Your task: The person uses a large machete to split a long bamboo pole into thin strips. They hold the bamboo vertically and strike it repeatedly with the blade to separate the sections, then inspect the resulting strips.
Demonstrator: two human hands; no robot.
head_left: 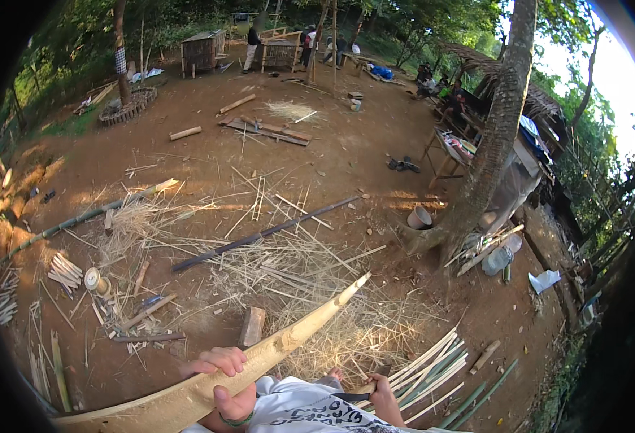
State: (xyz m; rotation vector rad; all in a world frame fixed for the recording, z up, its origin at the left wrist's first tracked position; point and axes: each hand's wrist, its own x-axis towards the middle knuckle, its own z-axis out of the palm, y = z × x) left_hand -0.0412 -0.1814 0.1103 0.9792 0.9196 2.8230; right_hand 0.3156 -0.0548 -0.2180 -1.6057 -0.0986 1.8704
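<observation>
A long split piece of bamboo [281, 345], pale on its upper face and tapering to a tip, slants from the lower left up toward the middle. My left hand [229, 364] is closed around it near my body, fingers over the far edge and thumb on the near side. A dark cord circles that wrist. At my right side, my right hand [384, 401] is closed on what looks like a knife, its dark blade [353, 396] lying across the front of my shirt. The blade is apart from the bamboo's upper face. The knife's handle is mostly hidden.
Shavings [259, 274] litter the ground. Thin strips [425, 372] lie at my right. A wooden block [253, 326], a spool [96, 281] and a dark pole [267, 232] lie ahead. A tree trunk [501, 130] and bucket [420, 217] stand right; people work far off near wooden cages [281, 55].
</observation>
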